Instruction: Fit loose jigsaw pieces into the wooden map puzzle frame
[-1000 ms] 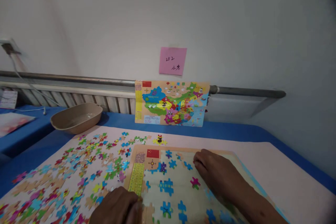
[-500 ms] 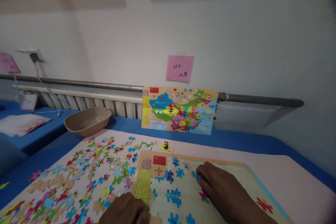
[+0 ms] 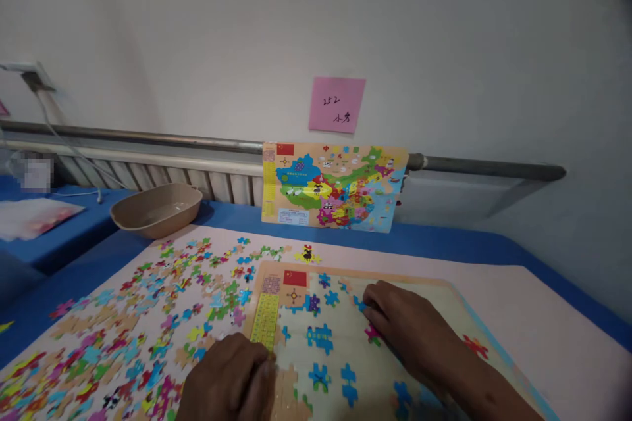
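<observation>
The puzzle board (image 3: 434, 289) lies flat on the pink mat (image 3: 543, 316) at the near middle of the worktop (image 3: 444, 247), and most of it is bare. Only the flag corner, a yellow strip down its left edge and a scatter of blue pieces (image 3: 320, 337) sit in place. By that showing the work is at an early stage. The right hand (image 3: 409, 332) lies palm down on the board, its fingers (image 3: 372, 302) spread flat over a magenta piece (image 3: 372, 334), gripping nothing. The left hand (image 3: 227, 381) rests at the board's lower left corner, fingers curled; whether they hold a piece cannot be told. Many loose pieces (image 3: 123, 329) cover the mat to the left. A finished reference map (image 3: 334, 185) leans against the wall behind, with a tan bowl (image 3: 157, 210) well to its left.
</observation>
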Available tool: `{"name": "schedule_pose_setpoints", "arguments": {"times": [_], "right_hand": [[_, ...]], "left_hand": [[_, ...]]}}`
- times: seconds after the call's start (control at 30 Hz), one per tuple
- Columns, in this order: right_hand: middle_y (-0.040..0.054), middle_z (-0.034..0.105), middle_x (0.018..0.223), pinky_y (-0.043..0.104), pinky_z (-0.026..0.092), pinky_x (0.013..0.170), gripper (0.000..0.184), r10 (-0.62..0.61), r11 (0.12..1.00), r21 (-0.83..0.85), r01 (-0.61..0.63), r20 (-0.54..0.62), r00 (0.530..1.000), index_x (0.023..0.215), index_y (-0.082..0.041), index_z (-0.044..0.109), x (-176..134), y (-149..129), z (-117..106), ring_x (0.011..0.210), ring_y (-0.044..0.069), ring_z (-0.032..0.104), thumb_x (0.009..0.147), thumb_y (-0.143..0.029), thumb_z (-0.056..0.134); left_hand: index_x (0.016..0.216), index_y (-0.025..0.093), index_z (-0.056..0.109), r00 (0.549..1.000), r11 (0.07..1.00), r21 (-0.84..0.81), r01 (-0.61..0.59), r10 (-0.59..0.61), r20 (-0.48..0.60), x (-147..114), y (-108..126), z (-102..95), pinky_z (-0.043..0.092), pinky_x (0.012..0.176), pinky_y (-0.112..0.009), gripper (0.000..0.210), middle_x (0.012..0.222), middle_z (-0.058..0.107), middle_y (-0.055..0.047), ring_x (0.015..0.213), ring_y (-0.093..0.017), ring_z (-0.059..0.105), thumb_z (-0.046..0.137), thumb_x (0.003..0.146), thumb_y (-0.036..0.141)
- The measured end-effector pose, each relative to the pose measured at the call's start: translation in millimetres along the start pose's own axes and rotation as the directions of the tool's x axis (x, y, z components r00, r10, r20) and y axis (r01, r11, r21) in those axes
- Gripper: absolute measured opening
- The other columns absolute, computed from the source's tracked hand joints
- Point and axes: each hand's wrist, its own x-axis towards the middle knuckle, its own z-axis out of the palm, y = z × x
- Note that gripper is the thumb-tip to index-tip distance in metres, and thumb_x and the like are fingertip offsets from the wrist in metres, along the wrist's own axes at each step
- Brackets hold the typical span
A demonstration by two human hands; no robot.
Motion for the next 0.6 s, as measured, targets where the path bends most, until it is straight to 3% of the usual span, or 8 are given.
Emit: {"name": "schedule_pose_setpoints", "arguments": {"times": [0.47, 0.6], "right_hand": [[0.0059, 0.064, 0.092, 0.032, 0.030, 0.070, 0.012, -0.005, 0.999, 0.038, 0.005, -0.011, 1.000, 0.085, -0.019, 0.055, 0.7, -0.7, 1.8, 0.082, 0.022, 0.057, 0.095, -0.013, 0.054], [0.0061, 0.064, 0.093, 0.032, 0.031, 0.071, 0.011, -0.013, 0.999, 0.038, 0.013, -0.010, 1.000, 0.085, -0.019, 0.055, 0.5, 1.0, 3.4, 0.082, 0.022, 0.057, 0.095, -0.014, 0.054]], "left_hand": [[0.093, 0.024, 0.065, 0.999, 0.999, -0.008, -0.045, 0.045, 0.015, 2.0, 0.1, -6.0, 0.049, 0.061, -0.026, 0.014, 0.077, 0.066, 0.001, 0.069, -0.014, 0.065, 0.053, 0.100, 0.022], [0.090, 0.024, 0.064, 0.999, 0.999, -0.024, 0.024, -0.023, 0.031, 0.5, 3.2, -4.7, 0.048, 0.063, -0.028, 0.018, 0.077, 0.064, 0.001, 0.070, -0.014, 0.064, 0.051, 0.102, 0.024]]}}
